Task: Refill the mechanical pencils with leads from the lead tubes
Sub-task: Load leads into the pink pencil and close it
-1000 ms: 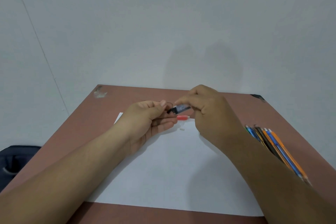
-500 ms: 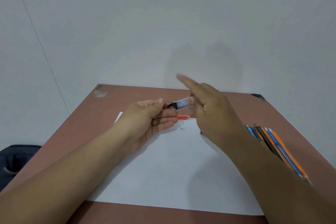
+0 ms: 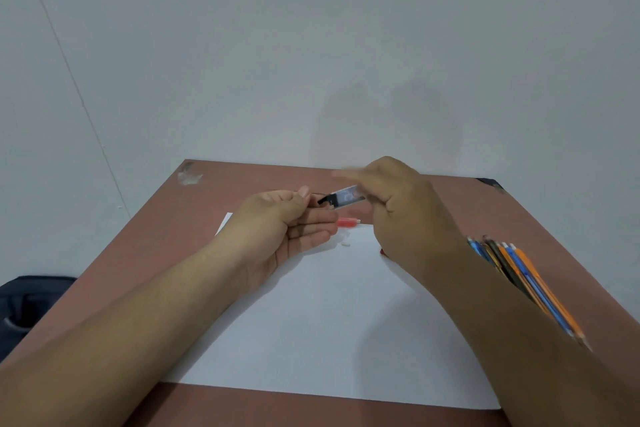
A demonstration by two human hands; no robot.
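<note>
My right hand (image 3: 408,215) holds a small clear lead tube (image 3: 346,197) with a black cap end (image 3: 325,200) pointing left, above the table's far side. Its forefinger is stretched out over the tube and blurred. My left hand (image 3: 287,224) faces it, thumb tip close to the black cap. A red mechanical pencil (image 3: 348,221) sticks out from between the left fingers, which curl round it. Small white bits (image 3: 345,244) lie on the white paper (image 3: 329,322) below the hands.
A bundle of several blue, orange and dark mechanical pencils (image 3: 530,284) lies on the brown table (image 3: 138,270) at the right, partly behind my right forearm. A dark bag (image 3: 27,305) sits off the table's left edge. A wall stands just behind.
The right forefinger has lifted off the lead tube and is moving above it. The tube has tilted up slightly. The left hand and the red pencil have stayed put.
</note>
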